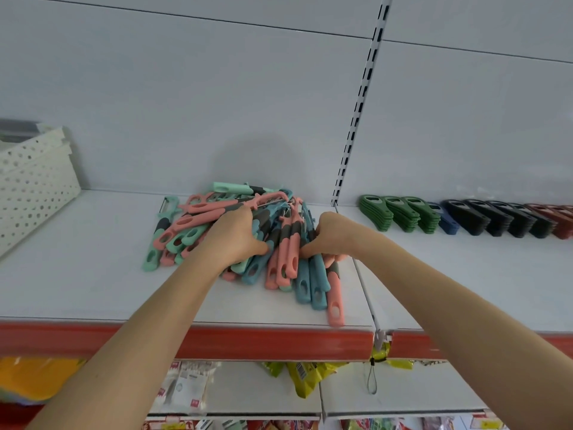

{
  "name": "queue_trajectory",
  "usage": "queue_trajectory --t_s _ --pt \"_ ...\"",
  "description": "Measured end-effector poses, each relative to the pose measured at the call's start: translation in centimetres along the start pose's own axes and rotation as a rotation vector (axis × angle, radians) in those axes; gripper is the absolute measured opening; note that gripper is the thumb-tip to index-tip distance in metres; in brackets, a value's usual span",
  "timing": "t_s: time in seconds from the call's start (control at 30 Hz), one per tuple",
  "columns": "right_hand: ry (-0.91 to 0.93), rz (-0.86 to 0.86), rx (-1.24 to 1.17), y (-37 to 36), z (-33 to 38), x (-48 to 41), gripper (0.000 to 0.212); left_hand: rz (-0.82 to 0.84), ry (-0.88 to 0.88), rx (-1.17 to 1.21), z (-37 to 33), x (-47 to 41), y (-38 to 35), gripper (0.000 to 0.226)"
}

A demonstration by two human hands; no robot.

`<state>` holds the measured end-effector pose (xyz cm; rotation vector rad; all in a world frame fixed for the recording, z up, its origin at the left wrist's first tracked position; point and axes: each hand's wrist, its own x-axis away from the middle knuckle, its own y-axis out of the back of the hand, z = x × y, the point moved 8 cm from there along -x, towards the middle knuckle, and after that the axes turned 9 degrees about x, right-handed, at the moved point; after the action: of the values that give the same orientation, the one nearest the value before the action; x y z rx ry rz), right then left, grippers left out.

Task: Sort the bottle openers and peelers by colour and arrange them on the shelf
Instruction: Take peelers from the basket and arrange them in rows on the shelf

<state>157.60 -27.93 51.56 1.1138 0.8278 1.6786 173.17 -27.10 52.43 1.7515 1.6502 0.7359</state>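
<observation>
Pink, mint and teal handles, many with dark grey grips: mixed peeler pile (280,243), unsorted, lying on the white shelf (93,274) just left of the slotted upright (359,110). Handles mostly point toward the front edge; one pink peeler (335,299) reaches farthest forward, close to the seam below the upright.

Left hand (235,240): on top of the pile, left of the upright, fingers curled over several handles, thumb pressed against a pink one. Right hand (328,237): at the pile's edge nearest the upright, fingers bent down and tucked among the handles, clamped on them. How many peelers each hand holds: cannot tell.

Right of the upright, bottle openers stand in leaning stacks along the back of the shelf: green openers (400,214) nearest it, then blue openers (446,221), black openers (496,220), red-brown openers (558,223) farthest.

Far left of the upright: white perforated basket (34,187). Below: red rail (279,339), packets (307,377) on the lower shelf.
</observation>
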Motion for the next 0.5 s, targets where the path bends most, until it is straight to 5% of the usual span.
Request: queue_trajectory --t_s 0.23,0.5 --pt "-0.020 -0.030 -0.136 -0.1 -0.5 -0.1 0.032 -0.169 -0.035 0.095 0.8 0.0 1.6 0.020" --pt "0.044 -0.084 -0.004 -0.4 0.6 -0.4 0.034 -0.292 -0.074 0.071 1.1 0.5 2.5 0.013"
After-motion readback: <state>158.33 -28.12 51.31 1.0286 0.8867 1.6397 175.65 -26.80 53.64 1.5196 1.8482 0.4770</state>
